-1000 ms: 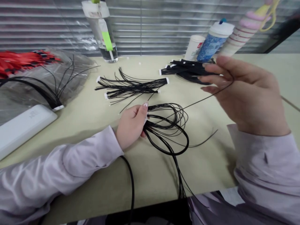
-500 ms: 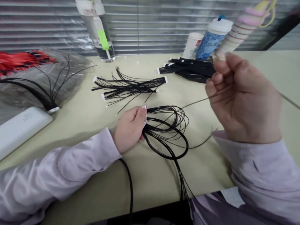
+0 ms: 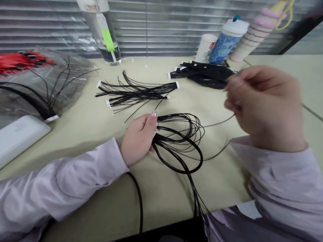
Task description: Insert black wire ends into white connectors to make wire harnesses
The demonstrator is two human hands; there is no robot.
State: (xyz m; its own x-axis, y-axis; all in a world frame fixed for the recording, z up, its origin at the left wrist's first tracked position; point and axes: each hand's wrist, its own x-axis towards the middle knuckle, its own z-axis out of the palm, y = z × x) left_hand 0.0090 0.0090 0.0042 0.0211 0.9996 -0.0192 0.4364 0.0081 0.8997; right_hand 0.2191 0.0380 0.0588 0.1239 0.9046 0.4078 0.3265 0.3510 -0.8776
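Note:
My left hand (image 3: 140, 137) is closed around the white connector end of a black wire harness (image 3: 186, 169), thumb on top. From it, loops of thin and thick black wire spread to the right, and some strands run down over the table's front edge. Raised on the right, my right hand (image 3: 264, 104) pinches a single thin black wire (image 3: 220, 122) that leads back toward the loops. Its fingertips are partly hidden and blurred. Beyond my left hand lies a small pile of black wires with white connectors (image 3: 141, 90).
Black ribbon-like cables (image 3: 202, 75) lie at the back. Behind them stand a white container (image 3: 205, 48), a blue cup (image 3: 227, 42) and a striped bottle (image 3: 254, 35). A clear bottle (image 3: 107, 37) is back left. Farther left are a plastic bag (image 3: 73, 80) and a white box (image 3: 22, 137).
My right hand has turned so its back faces up, and its fingertips have come lower with the wire. The left hand keeps its grip. The view has shifted slightly.

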